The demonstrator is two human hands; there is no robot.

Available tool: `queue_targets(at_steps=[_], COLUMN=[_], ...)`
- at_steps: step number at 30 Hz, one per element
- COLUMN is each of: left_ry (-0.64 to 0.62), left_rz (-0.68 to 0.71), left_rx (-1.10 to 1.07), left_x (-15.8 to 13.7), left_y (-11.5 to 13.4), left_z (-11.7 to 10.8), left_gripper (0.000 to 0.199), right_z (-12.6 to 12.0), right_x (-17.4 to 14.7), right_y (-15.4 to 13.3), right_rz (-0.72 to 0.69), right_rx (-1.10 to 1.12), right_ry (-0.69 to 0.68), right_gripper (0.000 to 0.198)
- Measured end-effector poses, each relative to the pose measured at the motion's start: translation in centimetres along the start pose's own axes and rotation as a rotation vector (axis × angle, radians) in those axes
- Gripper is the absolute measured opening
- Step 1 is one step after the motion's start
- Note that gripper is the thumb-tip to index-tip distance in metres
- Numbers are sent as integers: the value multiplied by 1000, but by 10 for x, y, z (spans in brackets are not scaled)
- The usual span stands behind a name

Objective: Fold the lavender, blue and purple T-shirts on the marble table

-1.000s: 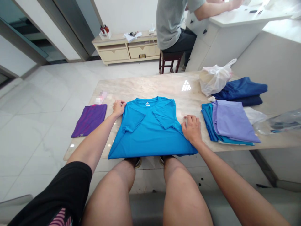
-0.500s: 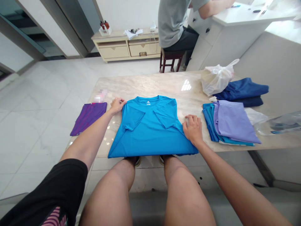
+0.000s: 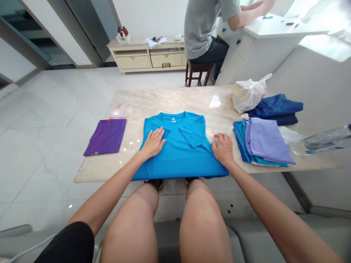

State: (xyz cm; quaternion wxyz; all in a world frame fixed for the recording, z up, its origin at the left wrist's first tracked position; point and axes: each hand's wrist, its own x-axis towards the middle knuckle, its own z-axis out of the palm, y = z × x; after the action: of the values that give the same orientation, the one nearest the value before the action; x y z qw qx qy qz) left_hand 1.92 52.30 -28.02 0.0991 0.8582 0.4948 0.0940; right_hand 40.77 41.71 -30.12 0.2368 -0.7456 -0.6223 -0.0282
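Slippage could crease the smooth bright-blue T-shirt (image 3: 178, 159) if its lower edge (image 3: 178, 175), along the beige marbled table's (image 3: 170, 98) near side, gets dragged. Your right hand (image 3: 223, 148) curls beside it, grip unclear; your flat left hand (image 3: 154, 143) grasps nothing, partly covering inward-folded sleeves (image 3: 193, 134). The neckline (image 3: 173, 118) lies farthest.

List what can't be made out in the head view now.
In the head view:
Left hand: palm hidden by its own back.
Blue shirt: underside hidden by its upper layers.
Neck print: too small to read.
Plastic bag: contents obscured by cloudy plastic.
Seated person: head cut off by the top edge.
Pink item: blurred by pixelation.
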Motion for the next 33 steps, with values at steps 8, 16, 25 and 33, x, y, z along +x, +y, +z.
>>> queue_targets(at_steps=[8, 16, 25, 33], left_ry=[15, 82, 204, -64], left_rz=[-94, -258, -167, -75], left_rx=[66, -93, -393, 38], left_x=[23, 44, 62, 31], left_y=[19, 19, 12, -24], left_z=[-9, -2, 7, 6], left_gripper=[47, 22, 36, 70], right_z=[2, 4, 2, 2], right_x=[0, 0, 0, 2], right_y=[1, 1, -3, -3], right_rz=[-18, -8, 28, 27], right_rx=[-16, 13, 42, 59], right_ry=[15, 26, -21, -7], right_gripper=[30, 30, 33, 33])
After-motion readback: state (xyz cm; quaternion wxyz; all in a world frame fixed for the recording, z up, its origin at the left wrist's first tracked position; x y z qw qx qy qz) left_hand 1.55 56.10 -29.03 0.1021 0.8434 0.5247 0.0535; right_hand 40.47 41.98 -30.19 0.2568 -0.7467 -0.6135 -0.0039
